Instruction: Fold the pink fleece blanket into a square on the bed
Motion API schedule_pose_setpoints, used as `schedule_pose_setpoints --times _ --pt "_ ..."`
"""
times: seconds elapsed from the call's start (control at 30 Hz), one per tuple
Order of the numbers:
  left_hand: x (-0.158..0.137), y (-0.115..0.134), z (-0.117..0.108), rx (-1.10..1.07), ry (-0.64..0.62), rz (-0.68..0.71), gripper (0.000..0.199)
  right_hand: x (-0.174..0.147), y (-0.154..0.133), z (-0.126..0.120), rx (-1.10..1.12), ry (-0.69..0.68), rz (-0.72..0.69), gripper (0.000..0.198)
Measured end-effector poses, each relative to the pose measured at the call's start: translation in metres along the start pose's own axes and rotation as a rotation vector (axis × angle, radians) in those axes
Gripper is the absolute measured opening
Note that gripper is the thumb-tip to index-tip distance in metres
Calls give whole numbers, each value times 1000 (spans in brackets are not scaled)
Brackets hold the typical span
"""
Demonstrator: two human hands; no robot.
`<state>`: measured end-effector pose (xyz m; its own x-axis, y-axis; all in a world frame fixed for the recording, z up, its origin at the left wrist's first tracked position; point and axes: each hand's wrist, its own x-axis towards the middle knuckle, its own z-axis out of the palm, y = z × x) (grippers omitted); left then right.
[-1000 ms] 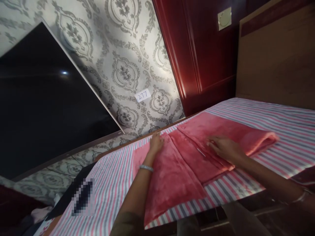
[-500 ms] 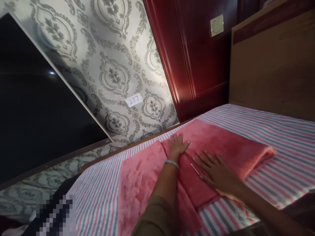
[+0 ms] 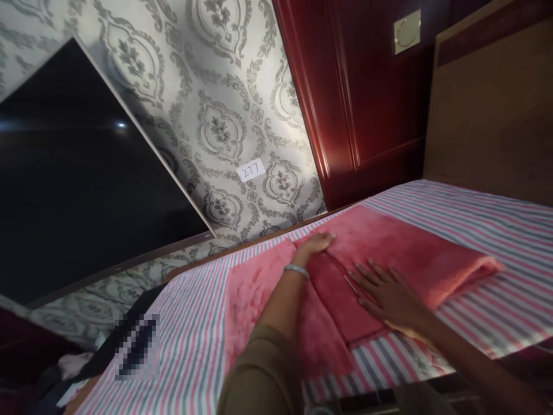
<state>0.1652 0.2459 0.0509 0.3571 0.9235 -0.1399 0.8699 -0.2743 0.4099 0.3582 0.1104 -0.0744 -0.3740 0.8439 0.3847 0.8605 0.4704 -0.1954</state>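
Note:
A pink plush cloth (image 3: 401, 248) lies spread and partly folded on a striped sheet (image 3: 190, 323). Between its two plush sides runs a darker, smoother panel (image 3: 337, 300), with a short thin white line near my right hand. My left hand (image 3: 318, 243), with a bracelet on the wrist, is closed at the far edge of the cloth, its fingers bent and partly hidden. Flat on the cloth beside the panel rests my right hand (image 3: 384, 291), fingers stretched out.
A large dark screen (image 3: 95, 184) leans by the patterned wall (image 3: 224, 127) at left. Behind the bed are a dark red wood panel (image 3: 354, 98) and, at right, a big cardboard box (image 3: 492, 115). A pixelated patch (image 3: 137, 347) covers something at lower left.
My left hand has gone from spread flat to closed at the cloth's far edge. My right hand stays flat on the cloth. The view has shifted left.

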Motion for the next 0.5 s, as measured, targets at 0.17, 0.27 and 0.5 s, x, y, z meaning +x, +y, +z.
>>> schedule_pose_setpoints --times 0.17,0.27,0.5 --pt "-81 -39 -22 4 134 -10 61 0 0 -1 24 12 12 62" --pt "-138 -76 -30 23 215 -147 57 1 -1 -1 60 42 12 60" --pt "-243 -159 -38 -37 461 -581 60 2 3 -12 84 -11 54 59"
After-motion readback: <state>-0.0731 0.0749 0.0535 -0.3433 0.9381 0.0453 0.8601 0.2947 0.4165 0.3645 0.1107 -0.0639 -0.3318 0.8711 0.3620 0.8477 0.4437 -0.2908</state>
